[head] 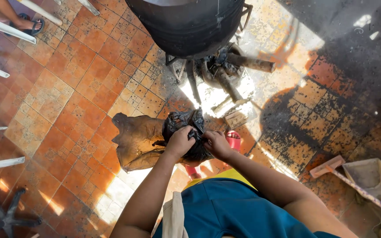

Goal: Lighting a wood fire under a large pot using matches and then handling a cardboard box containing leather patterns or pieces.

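A: Two hands on one bag, quick pass, left to right. What sits far left?

B: White chair legs (pixel 1 26) along the edge, a sandalled foot (pixel 25 24) of another person top left, a dark swivel-chair base (pixel 5 216) bottom left. All on the orange tiled floor (pixel 76 79).

A: Then the bag?

B: Brown sack (pixel 137 141), crumpled, hanging low against the person's front, above the floor. Bunched over its right side is a black plastic bag (pixel 184 125). Contents of both: cannot tell, tops are gathered.

A: Hands?

B: Left hand (pixel 179 141) clenched on the black plastic, knuckles up. Right hand (pixel 217 144) just beside it, fingers pinching the same plastic. Both clamped on it, close together, nearly touching.

A: Above them?

B: Big black pot (pixel 186 24), sooty, on a metal stand over charred logs (pixel 234 70) and ash. Inside is cut off by the frame, cannot tell what it holds.

A: Under the hands?

B: Red sandal (pixel 233 140), partly hidden by the right wrist.

A: Far right?

B: Blackened, sooty tiles, then a grey dustpan-like scoop (pixel 369 176) with a long handle lying on the floor; looks empty apart from dust.
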